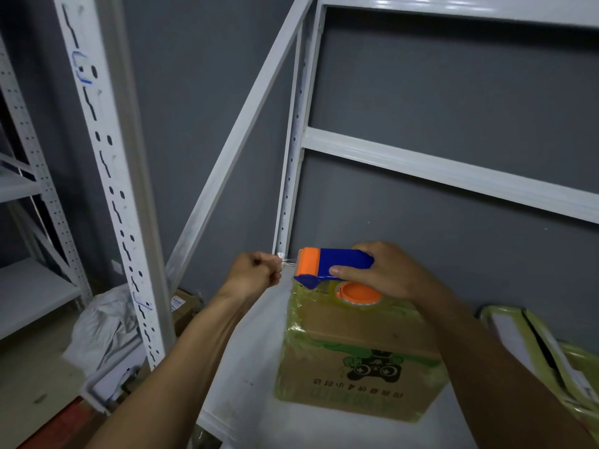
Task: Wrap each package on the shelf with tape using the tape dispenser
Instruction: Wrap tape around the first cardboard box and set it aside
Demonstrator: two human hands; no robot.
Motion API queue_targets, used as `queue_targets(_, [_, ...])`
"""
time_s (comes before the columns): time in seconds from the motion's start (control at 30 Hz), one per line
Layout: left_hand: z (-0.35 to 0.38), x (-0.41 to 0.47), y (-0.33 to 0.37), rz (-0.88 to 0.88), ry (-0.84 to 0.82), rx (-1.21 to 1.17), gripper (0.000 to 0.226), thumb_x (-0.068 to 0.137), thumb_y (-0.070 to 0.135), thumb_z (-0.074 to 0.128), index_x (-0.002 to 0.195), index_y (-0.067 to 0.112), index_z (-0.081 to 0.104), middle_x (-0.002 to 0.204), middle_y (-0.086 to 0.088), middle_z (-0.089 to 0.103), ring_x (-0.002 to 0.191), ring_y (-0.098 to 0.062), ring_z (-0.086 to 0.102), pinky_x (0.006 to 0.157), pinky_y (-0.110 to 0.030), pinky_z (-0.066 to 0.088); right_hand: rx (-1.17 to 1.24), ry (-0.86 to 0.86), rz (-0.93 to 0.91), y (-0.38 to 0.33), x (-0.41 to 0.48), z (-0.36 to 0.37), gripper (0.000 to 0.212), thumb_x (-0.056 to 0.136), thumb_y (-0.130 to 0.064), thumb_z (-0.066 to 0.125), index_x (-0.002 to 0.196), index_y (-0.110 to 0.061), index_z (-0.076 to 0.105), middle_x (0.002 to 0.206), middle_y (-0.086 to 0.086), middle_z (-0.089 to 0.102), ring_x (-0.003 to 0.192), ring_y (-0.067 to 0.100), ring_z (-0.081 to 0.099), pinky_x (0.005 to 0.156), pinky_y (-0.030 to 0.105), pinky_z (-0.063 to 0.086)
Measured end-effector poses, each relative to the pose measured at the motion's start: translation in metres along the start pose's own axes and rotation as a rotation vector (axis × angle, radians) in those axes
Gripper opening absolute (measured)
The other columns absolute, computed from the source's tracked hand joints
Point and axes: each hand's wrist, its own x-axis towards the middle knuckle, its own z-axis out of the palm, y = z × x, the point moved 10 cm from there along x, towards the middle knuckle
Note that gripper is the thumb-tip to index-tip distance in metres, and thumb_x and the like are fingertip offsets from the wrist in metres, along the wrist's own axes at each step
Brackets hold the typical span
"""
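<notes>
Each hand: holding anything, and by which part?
Right hand grips the tape dispenser by its blue body. Left hand pinches the free end of the tape pulled from the dispenser's orange front.

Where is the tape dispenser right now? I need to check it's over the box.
In the head view it sits centre-right: the tape dispenser is held in the right hand, just above the top of the cardboard box on the shelf.
</notes>
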Motion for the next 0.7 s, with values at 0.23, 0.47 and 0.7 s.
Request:
queue_targets(0.23, [-0.032,0.0,-0.025,-0.083,0.102,-0.053,0.034,0.097,-0.005,0.057,0.065,0.006,0.061,0.057,-0.003,0.051,0.048,-0.009,0.048,0.052,-0.02,0.048,-0.106,-0.041,0.041,0.006,0.007,-0.004,0.072,0.064,-0.084,0.059,0.093,-0.019,0.071,0.083,-0.002,0.073,0.073,0.014,0.07,0.068,0.03,0.054])
queue_targets(0.47, [-0.032,-0.006,-0.045,-0.135,0.149,-0.189,0.017,0.095,0.007,0.068,0.078,0.007,0.067,0.06,0.0,0.06,0.051,-0.007,0.056,0.07,-0.026,0.053,-0.149,-0.041,0.064,-0.001,0.011,0.003,0.046,0.084,-0.069,0.068,0.087,-0.022,0.07,0.076,-0.005,0.07,0.068,0.01,0.068,0.06,0.022,0.046])
queue_targets(0.7, [-0.054,0.002,-0.042,-0.122,0.224,-0.178,0.019,0.096,0.013,0.067,0.078,0.007,0.068,0.077,-0.011,0.063,0.071,-0.022,0.058,0.074,-0.033,0.054,-0.125,-0.051,0.096,0.003,0.008,0.0,0.053,0.081,-0.07,0.07,0.091,-0.018,0.073,0.078,-0.001,0.074,0.068,0.016,0.071,0.064,0.028,0.051])
